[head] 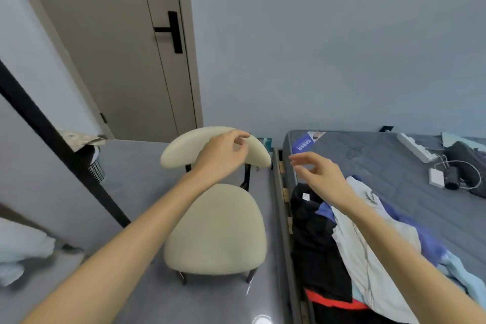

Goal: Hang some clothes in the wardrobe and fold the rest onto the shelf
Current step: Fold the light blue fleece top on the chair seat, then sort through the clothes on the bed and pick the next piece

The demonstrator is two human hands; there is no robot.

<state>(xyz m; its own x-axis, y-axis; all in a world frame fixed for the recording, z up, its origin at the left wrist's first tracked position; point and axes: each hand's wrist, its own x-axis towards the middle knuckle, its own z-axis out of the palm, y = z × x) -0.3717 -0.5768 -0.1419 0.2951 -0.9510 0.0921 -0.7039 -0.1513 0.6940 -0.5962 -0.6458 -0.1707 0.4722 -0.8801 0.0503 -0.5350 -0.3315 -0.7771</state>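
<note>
- The person's left hand (223, 152) is hovering in front of the cream chair (215, 229) backrest, fingers loosely curled, holding nothing.
- The right hand (319, 173) is hanging relaxed and empty above the clothes pile (349, 239).
- The pile is lying on the bed (381, 155) edge, at four o'clock from the chair.
- Judgement: lifting one garment by the shoulders should prevent tangling.

Two bare forearms are seen, the left arm (126, 239) and the right arm (410, 252), each uncovered from the lower edge of the view up to the wrist. No sleeve, cuff, watch, band or glove is worn on either. The left hand (223, 155) and the right hand (322, 175) are likewise left bare, and no rings can be made out on the fingers (298, 159).
</note>
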